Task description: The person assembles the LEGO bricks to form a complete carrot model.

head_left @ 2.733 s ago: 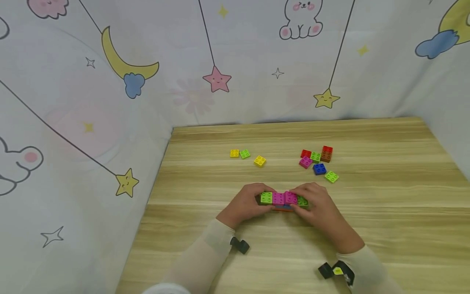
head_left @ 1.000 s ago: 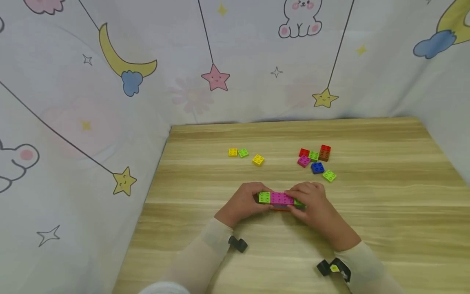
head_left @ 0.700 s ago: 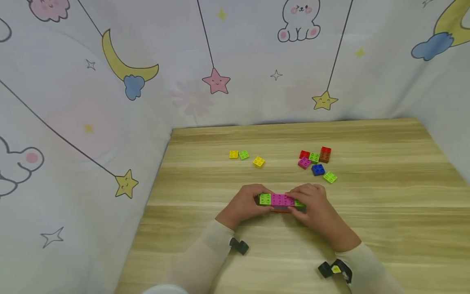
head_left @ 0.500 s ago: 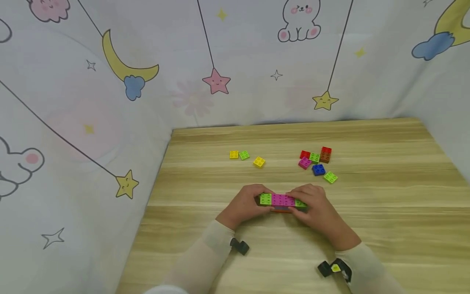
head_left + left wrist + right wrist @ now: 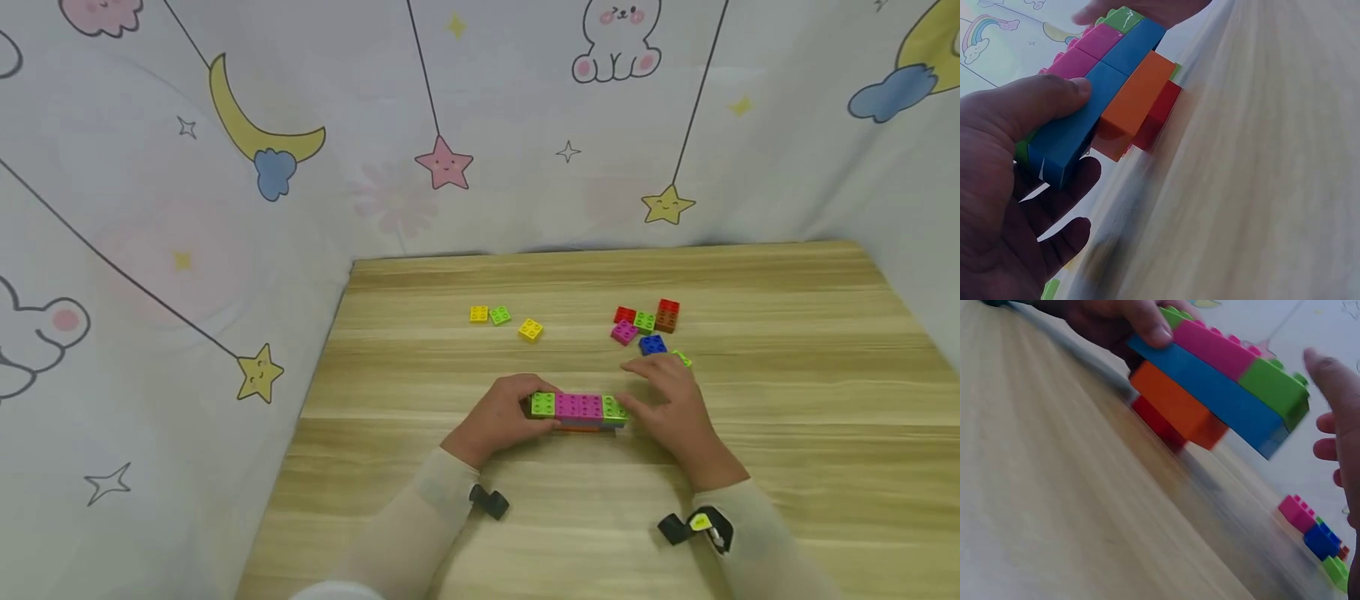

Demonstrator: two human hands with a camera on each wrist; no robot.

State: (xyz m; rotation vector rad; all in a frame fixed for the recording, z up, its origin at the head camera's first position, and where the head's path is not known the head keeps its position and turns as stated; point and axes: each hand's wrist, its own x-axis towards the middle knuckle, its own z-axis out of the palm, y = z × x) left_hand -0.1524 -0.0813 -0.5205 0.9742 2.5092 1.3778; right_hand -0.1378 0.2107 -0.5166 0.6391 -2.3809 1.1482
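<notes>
Having let go, right hand (image 5: 670,406) open, left hand (image 5: 501,414) still gripping brick stack (image 5: 578,408)

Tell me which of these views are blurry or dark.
Head view: bright and sharp. Left wrist view: dim, table smeared, left hand in shadow. Right wrist view: table streaked, right hand soft, block stack fairly clear.
</notes>
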